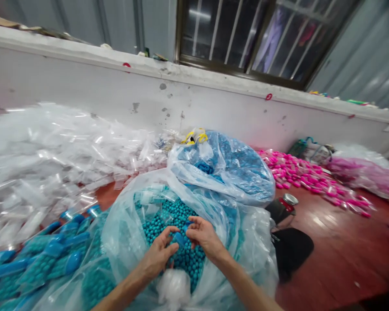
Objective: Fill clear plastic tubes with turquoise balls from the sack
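Observation:
Both hands are over a large clear plastic bag that lies open, with many teal beads inside. My left hand is closed, thumb and fingers pinching a small blue plastic lid. Close by on the right, my right hand pinches another small blue piece, partly hidden by the fingers; its exact kind is unclear. Below the hands, a bunched clump of whitish plastic rests at the near side of the beads.
Clear containers with blue lids, filled with teal beads, lie at left. Behind them is a heap of empty clear containers. A bag of blue pieces stands beyond. Pink pieces, a lidded jar and a black object are right.

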Tool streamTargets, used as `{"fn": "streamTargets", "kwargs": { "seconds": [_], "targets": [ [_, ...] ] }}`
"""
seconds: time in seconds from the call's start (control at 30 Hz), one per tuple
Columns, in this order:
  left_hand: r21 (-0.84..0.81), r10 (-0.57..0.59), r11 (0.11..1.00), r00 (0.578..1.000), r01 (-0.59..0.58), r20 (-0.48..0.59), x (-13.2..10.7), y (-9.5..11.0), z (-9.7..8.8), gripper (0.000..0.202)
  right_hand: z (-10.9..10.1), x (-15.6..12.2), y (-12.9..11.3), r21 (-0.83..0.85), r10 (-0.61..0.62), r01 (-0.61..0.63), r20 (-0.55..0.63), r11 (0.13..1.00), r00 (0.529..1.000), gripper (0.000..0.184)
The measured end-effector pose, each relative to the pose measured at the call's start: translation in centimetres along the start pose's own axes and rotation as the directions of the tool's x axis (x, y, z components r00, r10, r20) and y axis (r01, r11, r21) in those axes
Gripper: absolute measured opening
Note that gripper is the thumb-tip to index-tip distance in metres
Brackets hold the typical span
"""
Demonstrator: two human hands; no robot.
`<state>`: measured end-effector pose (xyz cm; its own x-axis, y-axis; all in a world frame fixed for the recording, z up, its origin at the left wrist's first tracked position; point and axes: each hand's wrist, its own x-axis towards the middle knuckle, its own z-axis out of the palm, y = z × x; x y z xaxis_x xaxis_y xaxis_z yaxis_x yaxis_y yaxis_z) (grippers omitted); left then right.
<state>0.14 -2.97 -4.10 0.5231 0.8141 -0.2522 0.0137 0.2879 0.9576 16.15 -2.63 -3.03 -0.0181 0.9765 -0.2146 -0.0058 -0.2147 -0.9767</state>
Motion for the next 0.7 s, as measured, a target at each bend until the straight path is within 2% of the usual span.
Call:
{"fn": "streamTargets", "kwargs": {
  "seconds": [0.07,0.13,0.23,0.33,0.43,0.53,0.67,0.7],
  "targets": [
    [-0.002,0.004,1.000,1.000,-0.004,-0.006,0.0,0.0,0.3,0.048,0.1,0.4,0.2,-0.062,-0.052,0.049,-0.059,0.997,0.997,0.029],
    [-0.008,-0.001,1.000,0.998,0.001,-0.055,0.2,-0.1,0.5,0.048,0.1,0.4,0.4,-0.158,-0.106,0.099,-0.032,0.982,0.994,0.023],
    [0.000,-0.027,1.000,0.997,0.027,-0.074,0.5,-0.2,0.6,0.049,-0.1,-0.2,0.7,-0.169,-0.079,0.092,0.083,0.981,0.993,0.033],
    [0.030,0.023,0.999,0.999,-0.022,-0.044,0.4,-0.2,0.7,0.048,-0.2,-0.9,0.6,-0.208,-0.057,0.092,0.170,0.974,0.984,0.040],
    [0.105,0.077,0.992,0.989,-0.064,-0.123,0.0,-0.1,0.9,0.047,-0.1,-1.7,-0.3,-0.364,-0.113,0.184,0.207,0.913,0.972,0.040],
    [0.112,0.086,0.992,0.977,-0.065,-0.194,-0.3,0.0,1.1,0.057,0.2,-2.6,-1.1,-0.485,-0.131,0.263,0.288,0.834,0.949,0.043],
    [-0.011,0.115,0.993,0.974,-0.120,-0.197,-0.7,0.6,1.6,0.057,1.5,-3.6,-1.0,-0.648,-0.152,0.326,0.311,0.688,0.938,0.080],
    [-0.039,0.117,0.991,0.975,-0.127,-0.190,-0.8,0.7,1.7,0.054,1.9,-3.8,-0.9,-0.681,-0.160,0.321,0.290,0.658,0.944,0.082]
  ]
}}
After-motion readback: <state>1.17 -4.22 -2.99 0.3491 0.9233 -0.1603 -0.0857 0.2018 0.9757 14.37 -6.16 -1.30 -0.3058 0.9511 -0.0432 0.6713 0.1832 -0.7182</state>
